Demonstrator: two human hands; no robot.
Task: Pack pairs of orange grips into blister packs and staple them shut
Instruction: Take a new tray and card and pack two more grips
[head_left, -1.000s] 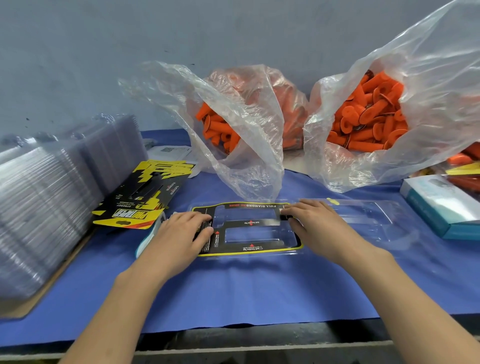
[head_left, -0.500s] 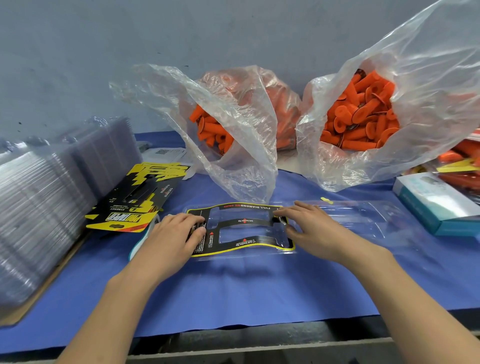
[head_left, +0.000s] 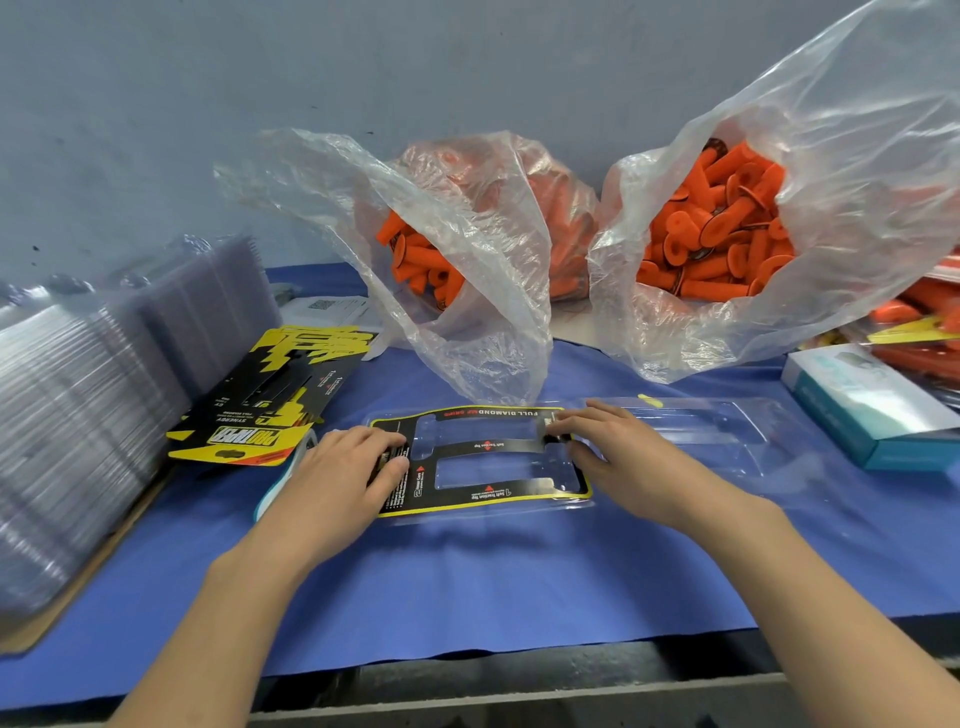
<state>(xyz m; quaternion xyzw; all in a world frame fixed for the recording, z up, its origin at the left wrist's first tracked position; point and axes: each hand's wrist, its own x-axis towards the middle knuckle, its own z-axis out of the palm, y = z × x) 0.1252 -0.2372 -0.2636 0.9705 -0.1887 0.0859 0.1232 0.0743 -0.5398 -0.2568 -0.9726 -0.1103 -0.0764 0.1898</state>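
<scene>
Seating the card insert (head_left: 483, 447) appears to be the step in hand. The left hand (head_left: 348, 478) lies spread, fingers flat on the card's left end. The opened blister pack (head_left: 675, 431) rests on the blue cloth (head_left: 493, 582) at centre, long axis running left to right, with its empty clear half to the right. The card lettering reads inverted to the person. Expect thin, light, springy, slippery plastic (hard pressure would likely dent it), so hold it by the flat rims, not the pockets. The right hand (head_left: 618, 462) presses extended fingers on the card's right end. Orange grips (head_left: 717, 244) sit bagged behind.
</scene>
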